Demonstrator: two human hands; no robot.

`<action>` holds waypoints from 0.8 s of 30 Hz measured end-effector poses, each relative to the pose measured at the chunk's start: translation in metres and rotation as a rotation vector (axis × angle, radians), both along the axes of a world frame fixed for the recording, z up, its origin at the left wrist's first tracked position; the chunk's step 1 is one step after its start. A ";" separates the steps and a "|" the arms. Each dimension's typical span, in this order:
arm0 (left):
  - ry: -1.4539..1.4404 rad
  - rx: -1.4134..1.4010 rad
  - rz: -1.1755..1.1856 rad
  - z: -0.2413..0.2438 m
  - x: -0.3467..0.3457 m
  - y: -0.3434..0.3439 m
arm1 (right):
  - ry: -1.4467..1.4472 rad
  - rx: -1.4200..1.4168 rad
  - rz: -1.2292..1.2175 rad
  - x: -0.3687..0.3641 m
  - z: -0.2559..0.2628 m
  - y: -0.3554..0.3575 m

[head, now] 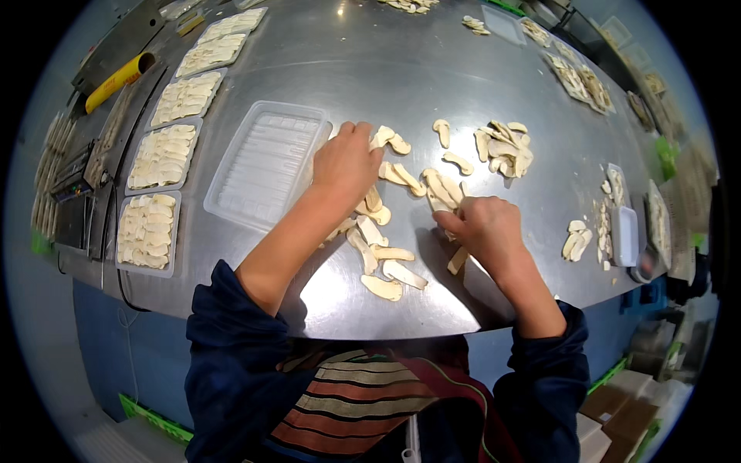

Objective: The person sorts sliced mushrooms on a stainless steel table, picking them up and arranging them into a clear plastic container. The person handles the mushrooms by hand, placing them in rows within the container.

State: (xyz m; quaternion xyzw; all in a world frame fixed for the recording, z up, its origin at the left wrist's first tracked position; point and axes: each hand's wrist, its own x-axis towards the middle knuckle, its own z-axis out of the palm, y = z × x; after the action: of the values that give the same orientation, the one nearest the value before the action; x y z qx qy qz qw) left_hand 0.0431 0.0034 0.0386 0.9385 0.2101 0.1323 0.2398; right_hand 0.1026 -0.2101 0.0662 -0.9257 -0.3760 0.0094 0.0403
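Note:
My right hand (489,227) is closed around a small bunch of sliced mushrooms (441,188), whose pale ends fan out past the thumb. Its fingertips are hidden behind the knuckles. Beside the inner wall of a clear plastic tray (255,165), my left hand (348,162) reaches down among other slices with its fingers bent. Whether it grips one is hidden. Loose mushroom slices (370,246) lie scattered on the steel table between my forearms. Farther right, a heap of slices (506,147) rests beyond my right hand, with single slices (441,133) near it.
Along the left side runs a row of trays filled with mushroom slices (164,156). A yellow tube (118,81) lies behind them. At the right stand a small white tray (625,236), a few slices (576,240) and more filled trays (579,84). The steel table's front edge (382,337) is close to my body.

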 end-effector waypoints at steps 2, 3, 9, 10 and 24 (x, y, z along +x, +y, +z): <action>-0.130 -0.001 -0.003 -0.002 -0.008 0.004 | 0.010 -0.003 0.001 -0.004 -0.009 0.000; -0.136 -0.041 0.004 0.000 -0.013 0.005 | 0.052 -0.006 -0.018 -0.003 -0.009 0.003; -0.190 -0.214 -0.044 0.002 -0.034 0.001 | 0.370 0.185 -0.065 -0.005 -0.009 0.006; -0.170 -0.217 -0.056 0.006 -0.035 -0.003 | 0.421 0.233 -0.062 -0.006 -0.008 0.005; -0.189 -0.265 0.073 0.005 -0.128 0.006 | -0.008 0.231 0.176 0.019 -0.025 0.024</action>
State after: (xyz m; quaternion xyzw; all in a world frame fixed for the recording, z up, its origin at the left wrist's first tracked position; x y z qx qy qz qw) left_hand -0.0847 0.0094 0.0435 0.8737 0.2364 0.1996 0.3753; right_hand 0.1216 -0.1857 0.0410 -0.8783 -0.4545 -0.0344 0.1441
